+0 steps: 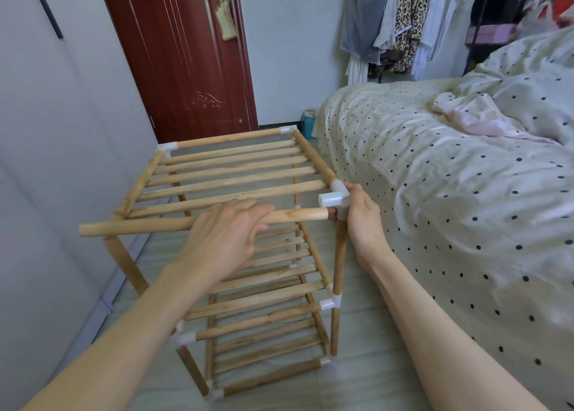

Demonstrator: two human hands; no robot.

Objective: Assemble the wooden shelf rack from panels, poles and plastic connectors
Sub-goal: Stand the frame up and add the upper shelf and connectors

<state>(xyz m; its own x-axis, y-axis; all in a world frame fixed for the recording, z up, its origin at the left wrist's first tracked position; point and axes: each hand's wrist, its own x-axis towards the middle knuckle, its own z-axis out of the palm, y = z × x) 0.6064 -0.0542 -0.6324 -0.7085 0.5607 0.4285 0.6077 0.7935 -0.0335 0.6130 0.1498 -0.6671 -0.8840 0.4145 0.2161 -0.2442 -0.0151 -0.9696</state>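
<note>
The last front rail of the top tier is being fitted. The left hand (pixel 228 233) curls over a smooth round wooden pole (pixel 186 222) lying across the rack's (pixel 230 174) front. Its right end sits just below the white plastic connector's (pixel 337 198) open socket, gripped by the right hand (pixel 363 221). Next, likely lift and push it in.

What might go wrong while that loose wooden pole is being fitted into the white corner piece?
The loose wooden pole sits just below the open socket of the white plastic connector, so it may miss or jam. Its far end pokes past the rack's corner post with no connector there. Right hand fingers by the socket could get pinched.
</note>
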